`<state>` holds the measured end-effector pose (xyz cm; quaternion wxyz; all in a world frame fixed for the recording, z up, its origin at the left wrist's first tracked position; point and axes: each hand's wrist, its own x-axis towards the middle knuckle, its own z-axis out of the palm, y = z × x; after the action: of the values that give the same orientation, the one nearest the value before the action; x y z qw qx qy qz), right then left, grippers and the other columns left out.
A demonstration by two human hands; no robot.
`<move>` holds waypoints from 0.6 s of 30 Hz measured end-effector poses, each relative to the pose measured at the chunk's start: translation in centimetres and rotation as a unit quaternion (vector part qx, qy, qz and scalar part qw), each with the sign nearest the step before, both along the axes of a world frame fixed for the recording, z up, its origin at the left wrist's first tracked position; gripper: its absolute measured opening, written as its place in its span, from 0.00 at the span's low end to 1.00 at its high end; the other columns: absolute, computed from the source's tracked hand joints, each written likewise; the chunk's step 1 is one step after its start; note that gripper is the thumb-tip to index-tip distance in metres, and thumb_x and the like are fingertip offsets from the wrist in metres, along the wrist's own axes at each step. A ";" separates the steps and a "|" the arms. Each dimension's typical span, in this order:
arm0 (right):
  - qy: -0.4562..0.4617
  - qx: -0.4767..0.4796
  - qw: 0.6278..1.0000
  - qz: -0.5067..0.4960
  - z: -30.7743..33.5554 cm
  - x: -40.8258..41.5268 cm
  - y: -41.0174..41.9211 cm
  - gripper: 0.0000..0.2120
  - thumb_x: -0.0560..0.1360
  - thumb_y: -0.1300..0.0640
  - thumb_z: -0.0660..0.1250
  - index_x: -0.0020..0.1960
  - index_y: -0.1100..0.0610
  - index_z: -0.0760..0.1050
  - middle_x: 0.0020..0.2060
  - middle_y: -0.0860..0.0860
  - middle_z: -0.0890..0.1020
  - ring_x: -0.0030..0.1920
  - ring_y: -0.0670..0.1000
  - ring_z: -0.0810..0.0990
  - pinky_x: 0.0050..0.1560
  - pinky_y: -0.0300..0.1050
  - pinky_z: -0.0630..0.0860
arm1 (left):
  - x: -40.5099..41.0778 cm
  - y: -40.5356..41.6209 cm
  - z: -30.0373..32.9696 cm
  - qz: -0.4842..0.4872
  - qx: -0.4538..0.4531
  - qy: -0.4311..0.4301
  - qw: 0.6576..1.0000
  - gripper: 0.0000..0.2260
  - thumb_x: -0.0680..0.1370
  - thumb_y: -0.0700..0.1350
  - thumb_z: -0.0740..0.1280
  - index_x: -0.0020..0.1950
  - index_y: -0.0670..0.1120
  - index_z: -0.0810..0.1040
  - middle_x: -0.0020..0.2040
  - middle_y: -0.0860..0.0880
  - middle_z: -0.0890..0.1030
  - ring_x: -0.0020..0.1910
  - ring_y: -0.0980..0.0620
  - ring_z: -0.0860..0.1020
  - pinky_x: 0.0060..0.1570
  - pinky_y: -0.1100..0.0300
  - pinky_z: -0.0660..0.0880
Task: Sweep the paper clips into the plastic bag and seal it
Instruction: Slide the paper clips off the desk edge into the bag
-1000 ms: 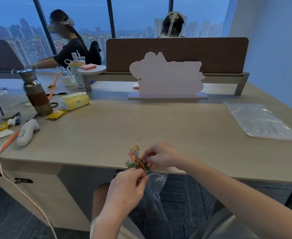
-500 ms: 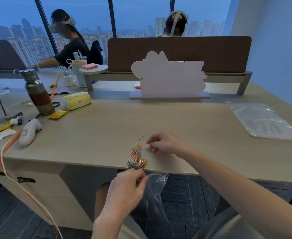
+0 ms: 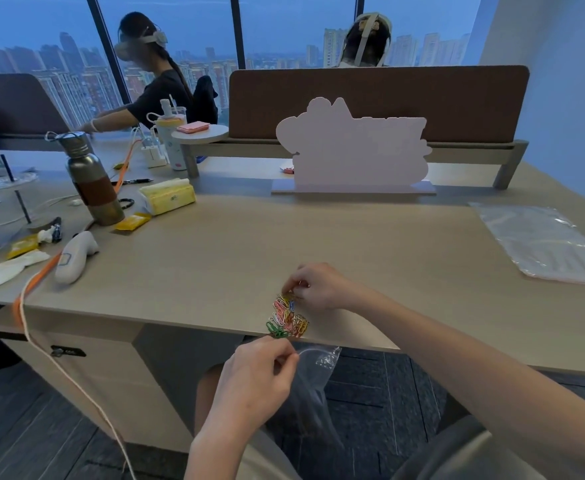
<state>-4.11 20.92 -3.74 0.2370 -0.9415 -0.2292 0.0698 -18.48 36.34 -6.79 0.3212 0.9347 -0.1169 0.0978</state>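
Observation:
A small heap of coloured paper clips (image 3: 287, 318) lies at the very front edge of the wooden desk (image 3: 215, 265). My right hand (image 3: 317, 287) rests on the desk just behind the heap, fingertips curled down onto the far end of the clips. Below the desk edge, my left hand (image 3: 254, 379) pinches the rim of a clear plastic bag (image 3: 313, 382), which hangs down under the heap with its mouth just beneath the edge. The lower part of the bag is hard to make out against the dark floor.
A flat stack of clear bags (image 3: 543, 244) lies at the right of the desk. On the left stand a metal bottle (image 3: 92, 185), a yellow tissue pack (image 3: 168, 195) and a white handheld device (image 3: 74, 256); an orange cable (image 3: 38, 285) hangs over the edge. A pale cut-out board (image 3: 353, 150) stands at the back.
My right hand went back from the heap to a stray clip farther up the desk, then returned to the heap's far end. The left hand kept holding the bag under the edge.

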 end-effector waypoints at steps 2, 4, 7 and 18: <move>0.007 0.007 1.000 0.014 -0.1 -0.8 -0.1 0.15 0.76 0.65 0.62 0.56 0.56 0.83 0.55 0.55 0.81 0.56 0.54 0.79 0.53 0.38 0.68 | 0.1 0.1 0.0 0.001 -0.001 -0.001 1.000 0.05 0.76 0.52 0.67 0.42 0.54 0.80 0.36 0.60 0.77 0.37 0.59 0.76 0.37 0.64 0.72; 0.017 0.020 0.999 0.022 0.0 -1.5 -0.2 0.15 0.76 0.65 0.62 0.56 0.56 0.83 0.55 0.55 0.81 0.56 0.54 0.79 0.55 0.40 0.70 | 0.2 0.1 0.0 0.004 -0.007 -0.007 1.000 0.05 0.76 0.52 0.67 0.42 0.54 0.80 0.36 0.59 0.78 0.37 0.59 0.76 0.38 0.61 0.74; 0.030 0.029 0.999 0.035 0.3 -2.3 -0.4 0.14 0.76 0.66 0.62 0.56 0.57 0.83 0.56 0.55 0.82 0.57 0.54 0.79 0.59 0.43 0.72 | 0.3 -0.1 0.1 0.006 -0.008 -0.013 1.000 0.04 0.75 0.51 0.68 0.42 0.54 0.80 0.35 0.59 0.77 0.37 0.59 0.76 0.39 0.61 0.75; 0.049 0.042 0.997 0.047 0.1 -2.8 -0.3 0.14 0.78 0.64 0.61 0.60 0.56 0.80 0.56 0.54 0.83 0.58 0.52 0.79 0.59 0.41 0.72 | 0.4 -0.5 0.2 -0.004 -0.003 -0.012 1.000 0.04 0.76 0.51 0.68 0.43 0.54 0.81 0.37 0.59 0.79 0.38 0.58 0.77 0.40 0.60 0.76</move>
<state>-6.91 20.63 -3.59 0.2843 -0.9142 -0.2639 0.1174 -18.04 35.89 -6.63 0.3233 0.9320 -0.1238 0.1078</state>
